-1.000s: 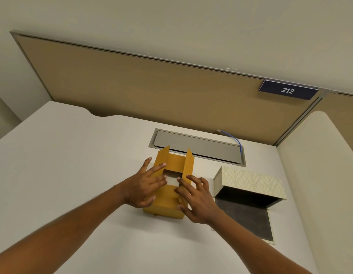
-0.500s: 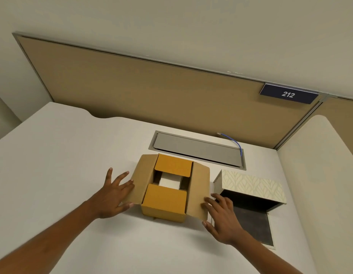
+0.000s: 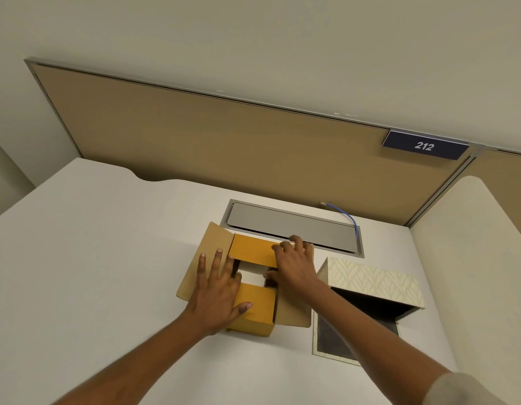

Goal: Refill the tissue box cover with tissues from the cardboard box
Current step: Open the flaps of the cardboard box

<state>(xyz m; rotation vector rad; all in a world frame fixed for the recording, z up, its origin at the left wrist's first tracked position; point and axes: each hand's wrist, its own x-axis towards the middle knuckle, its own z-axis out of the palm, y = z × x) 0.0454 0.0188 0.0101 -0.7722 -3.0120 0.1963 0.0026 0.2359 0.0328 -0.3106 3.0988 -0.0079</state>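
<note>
A cardboard box (image 3: 253, 311) sits mid-desk with its two long flaps folded out flat and its two short orange flaps lying inward. White tissues (image 3: 251, 277) show through the gap between the short flaps. My left hand (image 3: 218, 290) lies flat on the left flap and near short flap, fingers spread. My right hand (image 3: 294, 264) rests on the far short flap, its thumb at the gap's right edge. The tissue box cover (image 3: 373, 283), cream with a leaf pattern, lies on its side to the right, dark hollow inside facing me, its bottom panel (image 3: 332, 337) flat on the desk.
A grey cable hatch (image 3: 291, 226) is set into the white desk (image 3: 93, 258) behind the box, with a blue cable (image 3: 348, 217) at its right end. A tan partition (image 3: 224, 141) with a "212" sign (image 3: 424, 145) stands behind. A second partition closes the right side.
Both hands have moved inward from the outer flaps onto the top of the box. The long flaps, upright a second ago, now lie folded outward.
</note>
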